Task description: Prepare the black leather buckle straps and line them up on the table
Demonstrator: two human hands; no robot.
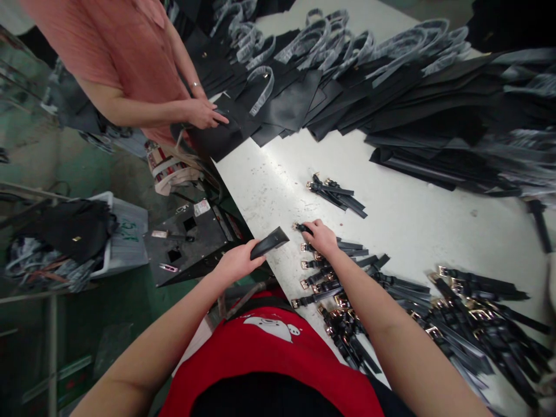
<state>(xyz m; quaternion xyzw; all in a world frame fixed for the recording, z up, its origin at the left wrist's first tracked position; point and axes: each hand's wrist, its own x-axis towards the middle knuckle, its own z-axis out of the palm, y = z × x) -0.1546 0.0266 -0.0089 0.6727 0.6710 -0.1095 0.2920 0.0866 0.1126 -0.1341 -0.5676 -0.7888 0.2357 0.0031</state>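
In my left hand (237,264), closed around its near end, is a flat black leather-like piece (271,241), held over the table's left edge. My right hand (322,237) pinches a short black strap (306,229) with a gold buckle at the table surface; part of that strap is hidden under my fingers. Just below my right hand lies a row of similar buckled straps (321,284), their buckles pointing left. A small bunch of buckled straps (341,194) rests farther up the table.
Many more buckled straps (482,313) are heaped at the right. Black panels (291,104) and plastic-wrapped handles (321,40) cover the table's far side. A co-worker's hands (204,113) work on a black panel (219,136) at upper left. A filled plastic crate (125,231) stands left.
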